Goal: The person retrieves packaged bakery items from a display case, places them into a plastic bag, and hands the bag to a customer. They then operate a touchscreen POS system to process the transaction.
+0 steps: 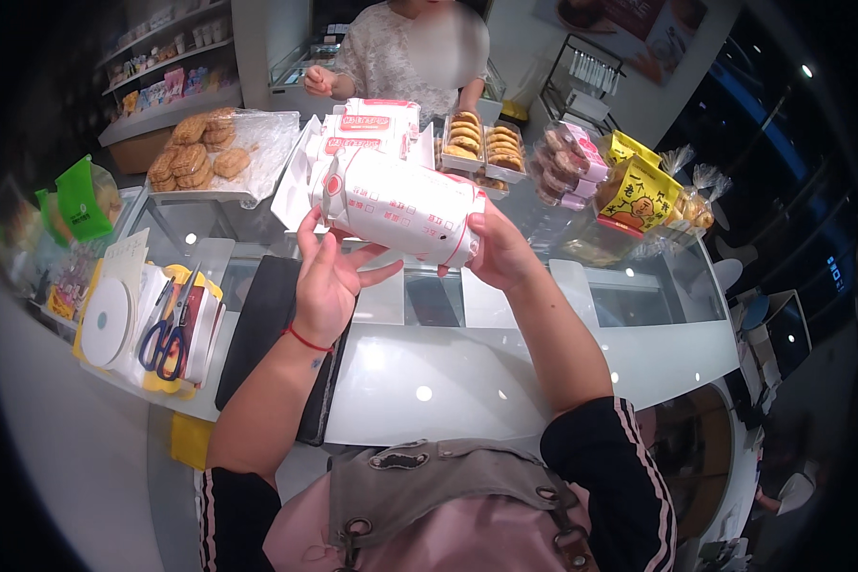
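1. Holds the white packet (405, 205) aloft over the worktop (429, 381), on the near side of the white carton (294, 195); overlaps the carton in view, with no sure sign of touching it.
2. Grasps the packet's right end with the right hand (505, 253), thumb on top, fingers curled beneath.
3. Spreads the left hand (324, 276), unclenched and palm up, below the packet's left end; seems to steady it there, but cannot tell the weight borne.
4. Looks wrapped already, in white paper with red print; clearly raised off the worktop.
5. Not yet set down, on the carton's near side or anywhere else; cannot tell of anything left undone at the ends.
6. Shows similar packs (367, 124) in or against the carton, perhaps wrapped likewise.
7. Runs lengthwise from left to right across the carton's near side, slanting a little: left end higher in view, right end lower. Cannot tell real tilt from mere nearness.
8. Points one end left, with a greyish patch showing, and the other right, into the right-hand grip.
9. Turns much of the red print toward the side away from the carton.
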A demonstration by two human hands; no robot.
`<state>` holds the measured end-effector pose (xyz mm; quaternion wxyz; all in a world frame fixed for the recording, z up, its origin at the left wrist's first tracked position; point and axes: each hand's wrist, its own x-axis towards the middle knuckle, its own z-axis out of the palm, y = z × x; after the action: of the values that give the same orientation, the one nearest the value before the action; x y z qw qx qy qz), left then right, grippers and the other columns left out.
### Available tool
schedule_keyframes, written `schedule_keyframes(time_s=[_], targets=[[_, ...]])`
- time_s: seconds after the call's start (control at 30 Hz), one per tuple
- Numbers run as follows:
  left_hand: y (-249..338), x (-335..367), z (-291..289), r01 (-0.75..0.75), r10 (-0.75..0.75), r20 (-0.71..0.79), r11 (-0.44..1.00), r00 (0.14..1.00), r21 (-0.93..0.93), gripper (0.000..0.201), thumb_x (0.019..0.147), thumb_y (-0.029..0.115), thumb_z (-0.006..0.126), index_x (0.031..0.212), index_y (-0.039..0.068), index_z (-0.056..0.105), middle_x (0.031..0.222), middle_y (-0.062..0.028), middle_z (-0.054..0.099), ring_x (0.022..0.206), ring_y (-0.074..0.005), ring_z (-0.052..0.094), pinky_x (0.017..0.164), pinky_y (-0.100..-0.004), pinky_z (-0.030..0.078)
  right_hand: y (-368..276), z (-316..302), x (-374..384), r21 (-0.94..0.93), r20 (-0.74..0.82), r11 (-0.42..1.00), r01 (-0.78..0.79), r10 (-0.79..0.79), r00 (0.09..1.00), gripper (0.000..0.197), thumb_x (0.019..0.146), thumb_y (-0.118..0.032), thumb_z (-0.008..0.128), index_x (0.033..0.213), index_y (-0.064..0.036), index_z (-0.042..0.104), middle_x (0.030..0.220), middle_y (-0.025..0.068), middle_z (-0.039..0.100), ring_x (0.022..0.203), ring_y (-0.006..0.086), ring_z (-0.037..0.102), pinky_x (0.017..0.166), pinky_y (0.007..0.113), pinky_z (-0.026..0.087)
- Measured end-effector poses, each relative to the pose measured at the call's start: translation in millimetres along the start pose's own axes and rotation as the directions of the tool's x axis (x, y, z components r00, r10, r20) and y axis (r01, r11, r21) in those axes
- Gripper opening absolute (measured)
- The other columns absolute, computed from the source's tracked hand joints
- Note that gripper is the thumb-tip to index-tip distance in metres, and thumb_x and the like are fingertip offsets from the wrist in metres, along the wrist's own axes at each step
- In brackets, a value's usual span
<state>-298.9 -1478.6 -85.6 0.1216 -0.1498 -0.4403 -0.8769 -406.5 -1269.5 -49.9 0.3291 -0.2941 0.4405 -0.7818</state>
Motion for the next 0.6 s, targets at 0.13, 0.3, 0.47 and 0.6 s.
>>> schedule_keyframes(time_s=[0.13, 0.3, 0.47, 0.6], targets=[[-7.3, 5.7, 0.3, 0.052, -0.052, 0.019, 0.999, 0.998, 0.014, 0.056, 0.102, 0.037, 0.033, 0.146, 0.015, 0.007, 0.140, -0.0161, 0.032, 0.121, -0.0371, 0.049, 0.096, -0.0576, 0.047, -5.7, 0.1, -11.4, -0.103, -0.083, 0.994, 0.046, -0.055, 0.995, 0.074, 0.079, -0.020, 0.068, 0.143, -0.0110, 0.031, 0.132, 0.0133, 0.048, 0.107, 0.0272, 0.061, 0.065, 0.042, 0.061], [-17.6, 11.8, -22.8, 0.292, -0.304, -0.090, 0.948, 0.948, -0.123, 0.061, 0.096, 0.055, 0.032, 0.138, 0.011, 0.040, 0.133, -0.0109, 0.050, 0.117, -0.0273, 0.053, 0.093, -0.0499, 0.048, -14.6, -6.8, -7.6, -0.516, -0.003, 0.857, 0.018, -0.023, 1.000, 0.075, 0.067, -0.008, 0.080, 0.135, -0.0101, 0.048, 0.128, 0.0091, 0.053, 0.118, 0.0185, 0.052, 0.097, 0.034, 0.044], [-24.6, 15.2, 15.5, 0.381, -0.508, -0.282, 0.833, 0.814, -0.402, 0.066, 0.092, 0.061, 0.036, 0.138, 0.014, 0.044, 0.134, -0.0074, 0.052, 0.116, -0.0281, 0.055, 0.089, -0.0448, 0.051, -19.1, -11.0, -22.7, -0.860, 0.249, 0.412, 0.302, -0.177, 0.952, 0.078, 0.053, -0.020, 0.086, 0.124, -0.0096, 0.055, 0.120, 0.0139, 0.055, 0.114, 0.0308, 0.052, 0.095, 0.039, 0.043], [-59.5, 27.2, -31.3, 0.379, -0.389, -0.160, 0.921, 0.907, -0.091, 0.058, 0.092, 0.047, 0.045, 0.136, 0.009, 0.044, 0.131, -0.0108, 0.053, 0.117, -0.0280, 0.054, 0.094, -0.0472, 0.048, -20.0, -31.0, -25.2, -0.873, 0.318, 0.336, 0.353, -0.157, 0.935, 0.078, 0.049, -0.020, 0.089, 0.120, -0.0095, 0.058, 0.116, 0.0134, 0.058, 0.111, 0.0299, 0.054, 0.093, 0.038, 0.044]])
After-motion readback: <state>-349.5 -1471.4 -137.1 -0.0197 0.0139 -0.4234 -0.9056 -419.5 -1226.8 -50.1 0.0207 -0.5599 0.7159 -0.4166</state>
